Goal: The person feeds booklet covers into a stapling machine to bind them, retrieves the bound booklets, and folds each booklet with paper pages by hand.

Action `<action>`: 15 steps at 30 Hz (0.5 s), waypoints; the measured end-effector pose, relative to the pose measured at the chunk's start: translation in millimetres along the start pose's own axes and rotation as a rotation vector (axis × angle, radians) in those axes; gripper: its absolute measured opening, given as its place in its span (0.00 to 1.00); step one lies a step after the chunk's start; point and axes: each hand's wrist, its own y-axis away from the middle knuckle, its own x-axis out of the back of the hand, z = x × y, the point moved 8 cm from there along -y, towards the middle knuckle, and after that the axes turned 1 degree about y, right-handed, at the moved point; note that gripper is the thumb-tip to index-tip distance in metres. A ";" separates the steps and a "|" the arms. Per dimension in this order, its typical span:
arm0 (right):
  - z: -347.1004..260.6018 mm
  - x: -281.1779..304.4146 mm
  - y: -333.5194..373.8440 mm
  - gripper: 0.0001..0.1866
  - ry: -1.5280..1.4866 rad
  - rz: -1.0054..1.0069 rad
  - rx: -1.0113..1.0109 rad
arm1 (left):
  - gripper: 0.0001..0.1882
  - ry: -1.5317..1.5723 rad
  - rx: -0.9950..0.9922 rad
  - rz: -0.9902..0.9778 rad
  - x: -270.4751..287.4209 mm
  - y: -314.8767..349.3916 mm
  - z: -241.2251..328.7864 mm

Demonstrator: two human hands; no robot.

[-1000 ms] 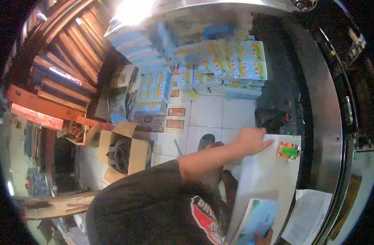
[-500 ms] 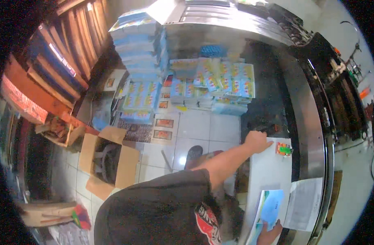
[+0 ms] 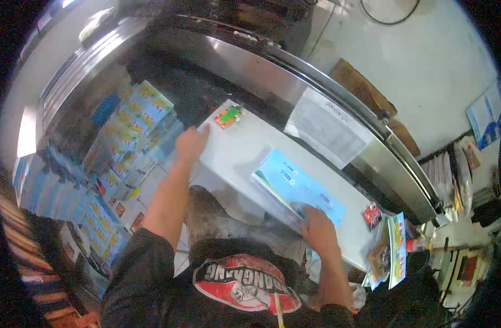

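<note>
A long white bench top (image 3: 242,145) runs slantwise in front of me. My left hand (image 3: 191,143) is at its far left end, fingers curled over the edge and thumb on top. On the bench lies a thin stack of light blue printed sheets (image 3: 294,177) with a green and white border. My right hand (image 3: 320,232) grips the near right edge of this stack, its fingertips partly hidden. A small orange and green packet (image 3: 228,116) sits near my left hand. Farther right is a small red and black packet (image 3: 371,216).
Tall stacks of printed sheets (image 3: 127,128) stand on the tiled floor at left. A metal machine frame (image 3: 234,54) curves behind the bench, with a white paper sheet (image 3: 327,128) on it. Upright colourful printed sheets (image 3: 397,249) stand at the bench's right end.
My view has swung to the right, so the bench now lies across the middle. My left hand stays at the bench end; my right hand remains at the blue sheets.
</note>
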 end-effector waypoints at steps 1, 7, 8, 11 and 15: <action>1.2 0.8 -0.2 0.25 -0.017 -0.048 -0.014 | 0.36 0.011 0.014 -0.019 -2.4 0.9 2.4; 18.9 -7.8 -6.4 0.27 -0.025 -0.077 -0.027 | 0.38 -0.011 0.018 -0.103 -12.1 -4.0 1.3; 19.1 -2.8 -7.9 0.26 0.027 -0.126 -0.079 | 0.39 -0.010 -0.011 -0.096 -12.2 -5.9 1.5; 17.6 6.6 -19.4 0.23 -0.053 -0.232 -0.120 | 0.39 -0.015 -0.067 -0.026 -14.8 -7.4 -12.0; 23.7 7.8 -22.4 0.23 -0.124 -0.251 -0.122 | 0.38 0.015 -0.053 -0.138 -25.9 -14.5 -15.7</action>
